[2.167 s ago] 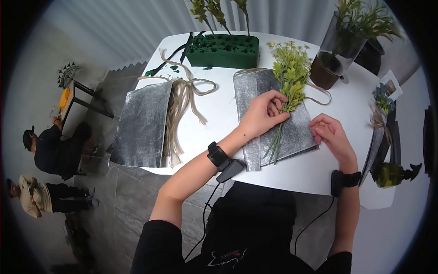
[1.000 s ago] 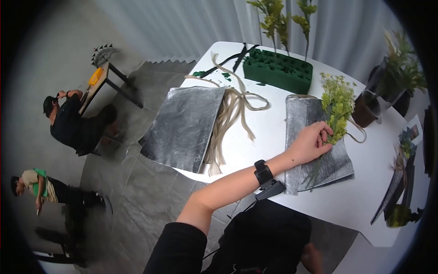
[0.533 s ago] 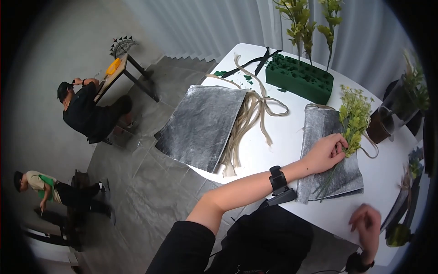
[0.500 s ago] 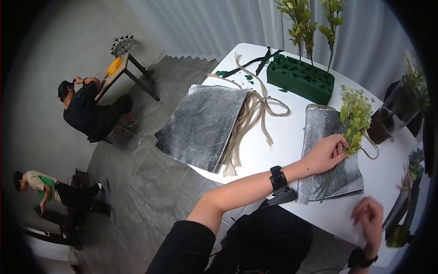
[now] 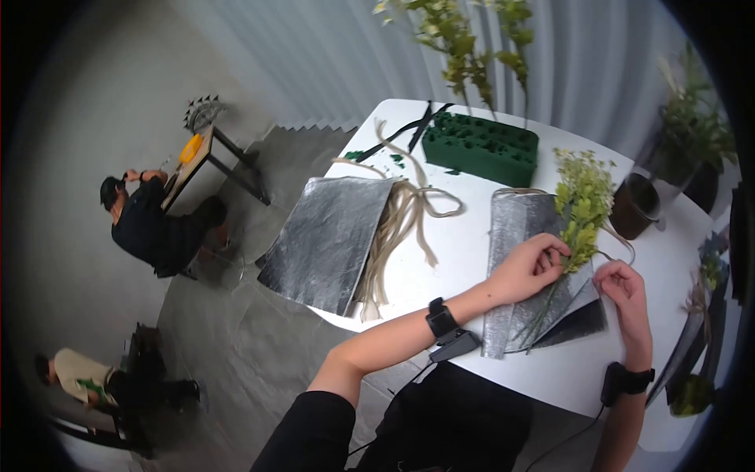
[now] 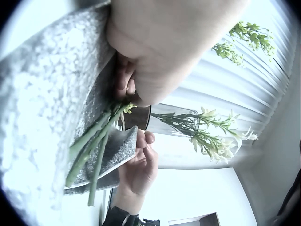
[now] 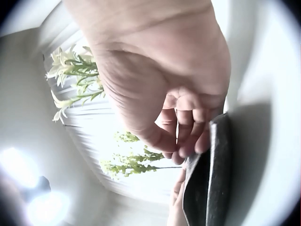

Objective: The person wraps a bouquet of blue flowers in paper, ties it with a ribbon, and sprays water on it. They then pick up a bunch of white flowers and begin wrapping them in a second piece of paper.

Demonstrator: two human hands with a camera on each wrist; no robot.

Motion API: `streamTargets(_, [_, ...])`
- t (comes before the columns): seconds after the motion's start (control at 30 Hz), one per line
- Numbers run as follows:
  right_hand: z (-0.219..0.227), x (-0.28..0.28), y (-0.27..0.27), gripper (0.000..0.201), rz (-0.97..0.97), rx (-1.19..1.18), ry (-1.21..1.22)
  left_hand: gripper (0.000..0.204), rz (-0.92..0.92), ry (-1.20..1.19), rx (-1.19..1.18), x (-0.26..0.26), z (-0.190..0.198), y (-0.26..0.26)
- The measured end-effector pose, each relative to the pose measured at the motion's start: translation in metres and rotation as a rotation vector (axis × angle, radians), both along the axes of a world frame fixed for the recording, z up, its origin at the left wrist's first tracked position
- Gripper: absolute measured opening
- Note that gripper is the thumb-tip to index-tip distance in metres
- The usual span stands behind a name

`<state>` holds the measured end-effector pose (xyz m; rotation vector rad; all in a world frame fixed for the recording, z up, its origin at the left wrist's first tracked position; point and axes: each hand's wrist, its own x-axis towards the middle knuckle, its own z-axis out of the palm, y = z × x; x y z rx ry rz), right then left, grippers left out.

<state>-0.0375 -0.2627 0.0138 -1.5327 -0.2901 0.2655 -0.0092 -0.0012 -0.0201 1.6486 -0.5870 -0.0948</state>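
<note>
My left hand (image 5: pixel 528 269) pinches the stems of a bunch of artificial yellow-green flowers (image 5: pixel 583 200) lying over silver-grey wrapping sheets (image 5: pixel 503 271). In the left wrist view the cut stems (image 6: pixel 89 150) stick out below the fingers, across the sheet. My right hand (image 5: pixel 627 293), at the right of the bunch, pinches the edge of the top sheet between thumb and fingertips. That edge curls up from the darker sheet (image 5: pixel 578 324) under it. In the right wrist view, the dark sheet edge (image 7: pixel 200 183) stands right at the fingertips (image 7: pixel 188 148).
A green foam block (image 5: pixel 481 149) with upright stems stands at the table's back. Left lie another stack of grey sheets (image 5: pixel 330 236) and beige ribbons (image 5: pixel 385 244). A brown pot (image 5: pixel 635 206) stands at the right. Two people are off to the left.
My right hand has left the flowers, dropped toward the table's front edge, then come back up to grip the sheet, whose edge is now lifted. My left hand keeps holding the stems.
</note>
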Motion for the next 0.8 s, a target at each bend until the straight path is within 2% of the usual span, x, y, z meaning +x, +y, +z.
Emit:
streamTargets(0.07, [0.000, 0.002, 0.005, 0.010, -0.040, 0.007, -0.201, 0.028, -0.041, 0.102, -0.045, 0.001, 0.001, 0.002])
streamTargets(0.27, [0.000, -0.003, 0.004, 0.026, -0.096, -0.054, -0.153, 0.026, -0.075, 0.037, 0.035, 0.004, 0.026, 0.008])
streamTargets(0.33, [-0.001, 0.000, 0.003, 0.028, 0.017, -0.089, -0.198, 0.022, 0.048, 0.089, 0.001, 0.008, 0.046, 0.014])
streamTargets(0.4, [-0.005, 0.002, 0.000, 0.030, 0.042, -0.098, -0.198, 0.019, 0.274, 0.065, -0.171, 0.021, 0.069, 0.027])
streamTargets(0.47, [-0.008, 0.001, 0.000, 0.032, 0.059, -0.106, -0.199, 0.020, 0.467, -0.098, -0.352, 0.050, 0.080, 0.049])
streamTargets(0.53, [-0.005, -0.001, -0.001, 0.032, 0.099, -0.128, -0.163, 0.029, 0.671, -0.108, -0.365, 0.082, 0.090, 0.071])
streamTargets(0.6, [-0.008, 0.001, -0.002, 0.030, 0.104, -0.127, -0.176, 0.038, 0.775, -0.232, -0.305, 0.105, 0.102, 0.081])
streamTargets(0.67, [-0.014, 0.000, -0.003, 0.029, 0.093, -0.135, -0.161, 0.048, 0.775, -0.333, -0.180, 0.133, 0.100, 0.098])
streamTargets(0.73, [-0.014, 0.002, -0.006, 0.024, 0.135, -0.195, -0.245, 0.043, 0.743, -0.255, -0.055, 0.144, 0.106, 0.104])
streamTargets(0.8, [-0.012, 0.001, -0.007, 0.023, 0.128, -0.192, -0.249, 0.032, 0.762, -0.371, 0.220, 0.158, 0.103, 0.115])
